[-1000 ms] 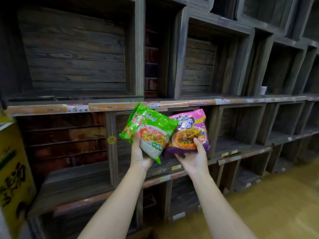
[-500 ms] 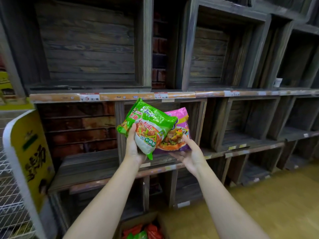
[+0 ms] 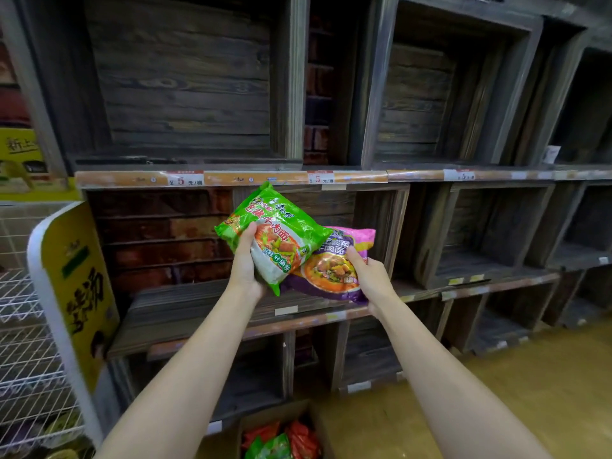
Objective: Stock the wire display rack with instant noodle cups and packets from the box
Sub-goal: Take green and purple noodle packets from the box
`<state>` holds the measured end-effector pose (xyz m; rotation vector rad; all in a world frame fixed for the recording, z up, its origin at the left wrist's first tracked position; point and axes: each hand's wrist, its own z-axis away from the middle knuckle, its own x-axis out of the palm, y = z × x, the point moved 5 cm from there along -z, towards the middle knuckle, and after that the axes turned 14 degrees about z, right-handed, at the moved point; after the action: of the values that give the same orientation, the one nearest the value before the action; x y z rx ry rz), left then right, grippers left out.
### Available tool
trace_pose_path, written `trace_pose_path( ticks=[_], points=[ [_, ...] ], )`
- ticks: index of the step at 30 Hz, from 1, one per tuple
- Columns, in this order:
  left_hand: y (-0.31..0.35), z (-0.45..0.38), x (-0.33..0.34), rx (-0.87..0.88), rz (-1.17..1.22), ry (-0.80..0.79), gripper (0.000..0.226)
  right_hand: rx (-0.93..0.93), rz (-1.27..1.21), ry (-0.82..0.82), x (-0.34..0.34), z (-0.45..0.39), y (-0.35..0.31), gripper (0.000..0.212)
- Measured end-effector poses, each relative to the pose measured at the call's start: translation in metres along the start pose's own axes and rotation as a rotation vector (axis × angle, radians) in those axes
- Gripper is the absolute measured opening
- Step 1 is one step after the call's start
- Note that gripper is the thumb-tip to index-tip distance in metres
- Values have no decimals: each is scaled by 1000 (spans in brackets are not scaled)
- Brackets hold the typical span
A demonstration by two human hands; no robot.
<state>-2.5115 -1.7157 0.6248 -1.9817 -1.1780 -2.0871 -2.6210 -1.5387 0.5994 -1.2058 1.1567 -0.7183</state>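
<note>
My left hand (image 3: pixel 245 264) grips a green noodle packet (image 3: pixel 277 233) by its lower left side. My right hand (image 3: pixel 371 277) holds a pink and purple noodle packet (image 3: pixel 334 270) from its right edge; the green packet overlaps its upper left part. Both packets are held up in front of the middle wooden shelf. The white wire display rack (image 3: pixel 23 326) with a yellow side sign (image 3: pixel 79 286) stands at the far left. An open cardboard box (image 3: pixel 281 435) with red and green packets sits on the floor below my arms.
Dark wooden crate shelves (image 3: pixel 185 94) fill the wall ahead, with price-label strips (image 3: pixel 231 177) along their front edges. A yellow carton (image 3: pixel 20 154) is at the upper left. Yellowish floor (image 3: pixel 530 376) spreads to the right.
The view has swung left and down, bringing the wire rack and the box into sight. Both packets have dropped slightly, and the pink one has tilted flatter under the green one.
</note>
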Motion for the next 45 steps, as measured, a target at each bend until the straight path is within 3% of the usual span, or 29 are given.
trace_pose_path(
  ticks=[3, 6, 7, 10, 13, 16, 17, 20, 23, 26, 31, 36, 42, 45],
  points=[
    [3, -11, -14, -4, -34, 134, 44, -25, 64, 28, -4, -9, 6, 33],
    [1, -17, -22, 9, -75, 215, 47, -126, 134, -86, 2, -7, 0, 77],
    [0, -18, -24, 33, -93, 251, 46, -162, 177, -131, 7, -5, -2, 75],
    [-3, -20, -26, 150, -280, 373, 43, -202, 232, -189, 14, 2, -11, 42],
    [-18, -16, -12, 137, -269, 288, 39, -105, 85, -258, 19, 5, -16, 31],
    [-34, -11, 0, 73, -189, 168, 21, -75, 126, -283, 18, 7, -18, 77],
    [-38, -8, 3, 37, -185, 113, 16, -113, 171, -245, 15, 5, -17, 76],
    [-41, -6, 8, -75, -295, -31, 10, -179, 114, -145, -4, 6, -8, 24],
    [-30, -9, 9, -91, -370, -43, 10, -188, 56, -200, -16, 9, 2, 10],
    [-14, -17, 8, 5, -454, -31, 22, -230, 80, -194, -26, 13, 2, 13],
    [-2, -20, 13, 157, -741, -87, 5, -250, 117, -199, -41, 14, -2, 15],
    [3, -18, 15, 263, -853, -97, 19, -317, 102, -202, -48, 20, -16, 21],
    [13, -5, 37, 710, -1353, -34, 25, -329, 119, -223, -45, 22, -23, 19],
    [16, -12, 41, 671, -1382, -89, 25, -331, 127, -238, -46, 21, -25, 18]
  ],
)
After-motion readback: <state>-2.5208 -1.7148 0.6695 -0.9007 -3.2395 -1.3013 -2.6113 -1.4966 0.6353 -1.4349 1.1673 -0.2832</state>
